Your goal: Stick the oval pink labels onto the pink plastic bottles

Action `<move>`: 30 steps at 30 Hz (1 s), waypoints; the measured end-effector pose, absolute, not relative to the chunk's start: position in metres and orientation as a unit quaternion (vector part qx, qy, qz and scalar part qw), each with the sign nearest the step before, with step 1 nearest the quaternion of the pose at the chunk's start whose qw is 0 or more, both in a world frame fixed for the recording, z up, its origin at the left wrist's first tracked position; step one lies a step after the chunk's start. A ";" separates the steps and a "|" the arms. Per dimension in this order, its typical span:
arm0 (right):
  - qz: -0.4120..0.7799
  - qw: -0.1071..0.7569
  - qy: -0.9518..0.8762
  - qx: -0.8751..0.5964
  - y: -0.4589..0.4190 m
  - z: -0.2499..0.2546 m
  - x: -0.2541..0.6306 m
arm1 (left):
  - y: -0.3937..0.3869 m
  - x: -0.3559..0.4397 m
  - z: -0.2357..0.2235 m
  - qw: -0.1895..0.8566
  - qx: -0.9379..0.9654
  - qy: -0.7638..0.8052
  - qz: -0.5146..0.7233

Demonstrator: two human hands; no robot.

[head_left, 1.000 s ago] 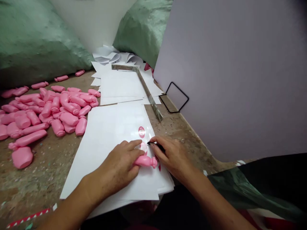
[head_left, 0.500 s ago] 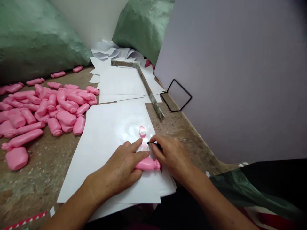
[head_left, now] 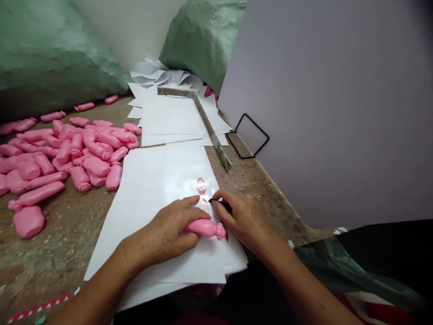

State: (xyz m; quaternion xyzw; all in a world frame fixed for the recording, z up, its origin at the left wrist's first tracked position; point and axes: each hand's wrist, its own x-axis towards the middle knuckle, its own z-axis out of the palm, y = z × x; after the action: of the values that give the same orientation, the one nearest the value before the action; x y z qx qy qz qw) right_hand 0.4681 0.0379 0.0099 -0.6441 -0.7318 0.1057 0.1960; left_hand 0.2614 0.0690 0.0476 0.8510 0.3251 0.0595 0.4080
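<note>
My left hand (head_left: 167, 232) is wrapped round a small pink plastic bottle (head_left: 206, 228), which lies on its side on a glossy white sticker sheet (head_left: 158, 189). Its forefinger stretches out toward an oval pink sticker (head_left: 203, 205) on the sheet. My right hand (head_left: 241, 219) pinches a thin black tool (head_left: 221, 204) whose tip rests at that sticker's edge. A second oval sticker (head_left: 201, 185) sits just beyond. The sheet lies on top of a stack of similar sheets.
A heap of pink bottles (head_left: 64, 153) covers the speckled floor at left. More white sheets (head_left: 172, 117) lie farther back under a metal angle bar (head_left: 209, 126). Green sacks (head_left: 50, 54) stand behind, a grey board (head_left: 331, 104) with a black wire stand (head_left: 252, 137) at right.
My left forefinger has curled a little and the bottle has shifted slightly. The right hand keeps the tool tip at the sticker. The view has barely moved.
</note>
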 end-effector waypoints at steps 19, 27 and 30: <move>0.389 0.466 -0.532 -0.591 0.020 0.026 0.462 | 0.071 0.260 0.032 0.625 0.561 0.484 0.246; 0.495 0.429 -0.527 -0.542 -0.006 0.050 0.448 | 0.022 0.263 0.055 0.781 0.356 0.393 0.331; 0.538 0.392 -0.523 -0.533 -0.013 0.048 0.441 | 0.001 0.261 0.052 0.822 0.264 0.372 0.341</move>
State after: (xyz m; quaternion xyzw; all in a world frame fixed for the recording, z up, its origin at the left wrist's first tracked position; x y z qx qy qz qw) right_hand 0.4414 -0.0128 0.0479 -0.5326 -0.5231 0.5378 0.3918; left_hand 0.2612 0.0011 0.0522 0.2636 0.3718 0.3414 0.8220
